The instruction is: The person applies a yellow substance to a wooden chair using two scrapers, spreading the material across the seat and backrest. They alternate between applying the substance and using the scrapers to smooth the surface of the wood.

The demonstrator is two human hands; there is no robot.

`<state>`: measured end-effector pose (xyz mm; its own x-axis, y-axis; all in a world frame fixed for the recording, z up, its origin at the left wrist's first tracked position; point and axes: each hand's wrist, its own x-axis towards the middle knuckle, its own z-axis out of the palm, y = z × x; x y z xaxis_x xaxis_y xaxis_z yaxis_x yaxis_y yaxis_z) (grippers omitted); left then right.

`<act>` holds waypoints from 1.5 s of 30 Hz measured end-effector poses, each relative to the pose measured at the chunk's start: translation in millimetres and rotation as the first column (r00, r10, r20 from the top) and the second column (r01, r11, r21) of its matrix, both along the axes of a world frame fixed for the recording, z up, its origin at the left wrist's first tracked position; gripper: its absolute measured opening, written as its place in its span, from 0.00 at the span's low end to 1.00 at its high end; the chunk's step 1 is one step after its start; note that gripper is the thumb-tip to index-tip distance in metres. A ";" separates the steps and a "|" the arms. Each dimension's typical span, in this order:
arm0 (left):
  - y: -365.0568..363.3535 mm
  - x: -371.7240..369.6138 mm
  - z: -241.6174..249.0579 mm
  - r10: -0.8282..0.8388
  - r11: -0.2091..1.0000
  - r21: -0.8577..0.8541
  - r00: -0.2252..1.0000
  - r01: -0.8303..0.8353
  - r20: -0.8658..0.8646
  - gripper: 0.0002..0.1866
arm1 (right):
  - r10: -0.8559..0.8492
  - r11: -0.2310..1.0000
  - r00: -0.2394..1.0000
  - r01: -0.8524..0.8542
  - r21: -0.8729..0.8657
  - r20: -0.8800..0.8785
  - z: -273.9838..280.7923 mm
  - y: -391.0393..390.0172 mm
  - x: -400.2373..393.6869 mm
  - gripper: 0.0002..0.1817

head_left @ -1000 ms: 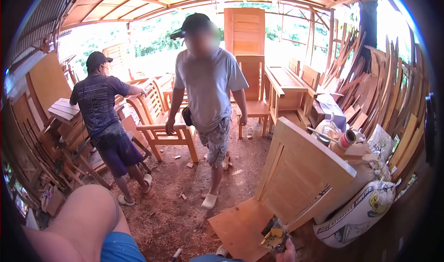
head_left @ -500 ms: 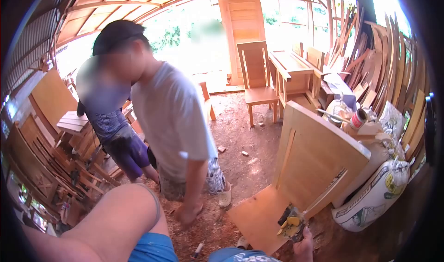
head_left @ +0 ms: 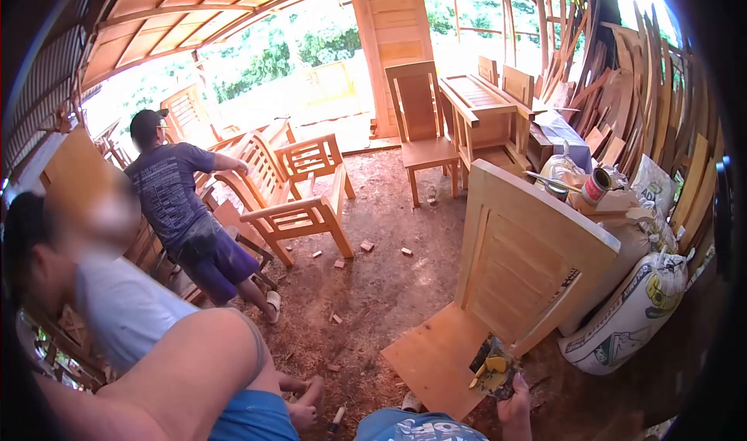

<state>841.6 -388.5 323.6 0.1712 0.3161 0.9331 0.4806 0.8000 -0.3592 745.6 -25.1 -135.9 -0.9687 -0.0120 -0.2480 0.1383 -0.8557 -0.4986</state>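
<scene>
My right hand [head_left: 515, 404] is closed round the edge of a dark, stained piece [head_left: 498, 372] with yellow material on it. The piece is over the seat [head_left: 426, 357] of a wooden chair, whose panelled backrest [head_left: 529, 266] stands upright behind it. My left hand is not in view. A large bare bent limb [head_left: 187, 348] crosses the lower left, beside blue cloth [head_left: 261, 418]. Near it, on the floor, lies a small slim tool [head_left: 337, 418].
A person in a light shirt [head_left: 132, 301] bends low at the left. Another person in a dark shirt [head_left: 175, 184] stands by a slatted wooden bench [head_left: 296, 215]. White sacks [head_left: 630, 309], an open can [head_left: 595, 188], chairs [head_left: 424, 122] and leaning planks [head_left: 654, 99] are to the right.
The person in the light shirt has moved left and down, uncovering the bench and the other person, who now reaches toward it. The view has shifted slightly. My right hand keeps its hold.
</scene>
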 end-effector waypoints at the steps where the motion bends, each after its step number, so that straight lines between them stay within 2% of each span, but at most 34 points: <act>1: 0.2 -1.4 -0.1 -0.003 1.000 0.001 1.000 0.003 0.001 0.28 | -0.002 1.000 1.000 0.002 -0.001 -0.007 0.1 -0.4 -0.7 0.22; 5: 0.7 -1.9 0.0 -0.004 1.000 -0.007 1.000 0.004 -0.003 0.28 | 0.016 1.000 1.000 -0.016 -0.007 -0.016 14.7 -5.9 -2.5 0.21; 11: 1.4 -6.4 -1.6 -0.016 1.000 -0.003 1.000 0.016 -0.001 0.27 | 0.005 1.000 1.000 -0.006 0.026 0.029 -3.1 -3.6 -3.7 0.24; 14: 0.2 -7.1 -2.1 -0.013 1.000 -0.007 1.000 0.013 0.004 0.27 | 0.030 0.999 0.999 -0.030 -0.020 -0.018 29.2 -12.9 -3.3 0.21; 23: -1.8 -17.1 -2.6 -0.058 0.998 -0.011 0.998 0.058 -0.001 0.27 | -0.004 1.000 1.000 0.004 0.001 0.013 -0.6 -5.7 -1.2 0.23; 26: -1.5 -20.2 -2.3 -0.074 0.997 -0.021 0.997 0.074 -0.006 0.27 | 0.006 1.000 1.000 -0.006 0.019 -0.006 5.8 -7.9 -0.6 0.22; 30: 5.2 -26.5 3.0 -0.131 0.990 -0.047 0.991 0.130 -0.025 0.27 | -0.012 1.000 1.000 0.012 0.006 -0.001 16.9 -11.0 0.5 0.22; 35: 23.2 -57.5 4.1 -0.301 0.954 -0.042 0.951 0.298 -0.066 0.26 | -0.046 0.999 0.999 0.046 0.011 0.028 13.5 -11.3 3.1 0.22; 37: 29.7 -75.1 -13.7 -0.329 0.944 0.017 0.944 0.330 -0.021 0.26 | -0.055 0.998 0.998 0.054 0.014 0.022 13.0 -13.6 4.7 0.22; 38: 30.9 -86.1 -25.3 -0.304 0.952 0.051 0.952 0.303 0.031 0.23 | -0.058 0.998 0.998 0.058 0.011 0.021 14.4 -14.3 5.3 0.22; 39: 31.6 -97.6 -47.8 -0.220 0.973 0.103 0.962 0.205 0.164 0.19 | -0.063 0.998 0.998 0.062 0.007 0.018 16.7 -14.9 4.9 0.22; 41: 29.2 -125.0 -96.4 -0.137 0.980 0.191 0.894 0.059 0.427 0.13 | -0.053 0.999 0.999 0.053 -0.008 -0.007 30.0 -18.1 6.1 0.22; 42: 36.0 -144.7 -123.9 -0.340 0.916 0.367 0.794 0.159 0.504 0.12 | -0.054 0.998 0.998 0.054 -0.013 -0.017 36.7 -20.9 5.0 0.22; 43: 29.7 -158.6 -156.8 -0.401 0.891 0.435 0.670 0.127 0.625 0.10 | -0.036 0.999 0.998 0.036 -0.006 -0.045 40.8 -22.9 2.0 0.22; 45: 35.7 -168.0 -218.1 -0.614 0.744 0.661 0.289 -0.098 0.734 0.10 | -0.026 0.999 0.998 0.027 0.025 -0.054 46.9 -22.0 3.3 0.23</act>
<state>673.6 -352.7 105.6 -0.8698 -0.1154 0.4797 0.4032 0.3942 0.8259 748.9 -47.1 -89.0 -0.9804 0.0193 -0.1959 0.0886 -0.8455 -0.5266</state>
